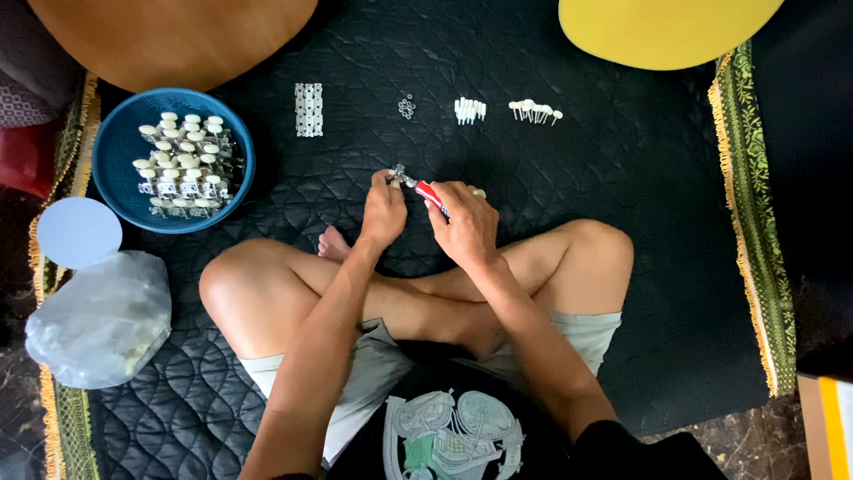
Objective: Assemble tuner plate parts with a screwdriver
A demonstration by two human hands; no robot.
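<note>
From the head camera, the person sat cross-legged on a black quilted mat (569, 151); both hands met just above the crossed shins, close to the body where small work could be seen well. The left hand (384, 212) pinched a small metal part (399, 172) between fingertips and thumb, holding it up and steady; the right hand (466, 224) was closed around a red-handled screwdriver (430, 194), whose tip met that part, seemingly to drive or turn something in it. Ahead lay sorted rows, each kind apart and within reach: a stack of perforated metal plates (308, 109); a cluster of tiny washers (407, 107); white pegs (469, 109); white-headed knobs (535, 110). To the left a blue bowl (114, 151) held many assembled pieces with cream knobs; a clear plastic bag (98, 318) sat nearer, beside a pale round lid (78, 232).
</note>
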